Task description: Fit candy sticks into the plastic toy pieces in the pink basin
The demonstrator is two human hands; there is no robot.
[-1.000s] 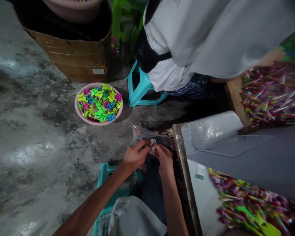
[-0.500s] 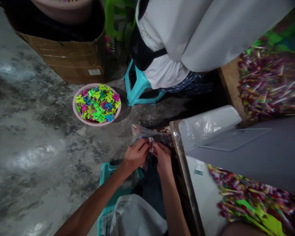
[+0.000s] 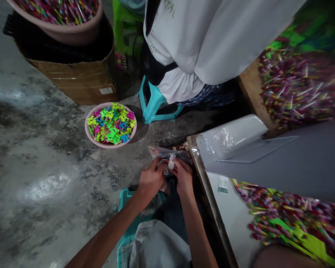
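Observation:
My left hand [image 3: 150,179] and my right hand [image 3: 183,175] are close together in front of my lap, both pinched on a small clear plastic bag [image 3: 164,153]. A small white piece [image 3: 171,162] shows between the fingertips of both hands at the bag's mouth. The bag sticks out away from me, just left of the table's corner. My knees and a teal stool [image 3: 125,197] are below the hands.
A pink bowl [image 3: 90,137] of bright plastic pieces sits on the concrete floor. Behind it are a cardboard box [image 3: 78,80] holding a pink basin [image 3: 69,35]. A person in a white shirt [image 3: 212,41] sits on a teal stool [image 3: 152,106]. A table [image 3: 209,201] with piled coloured sweets is right.
Both hands stayed together on the bag and shifted slightly. The view tilted, bringing the pink basin on the box into sight.

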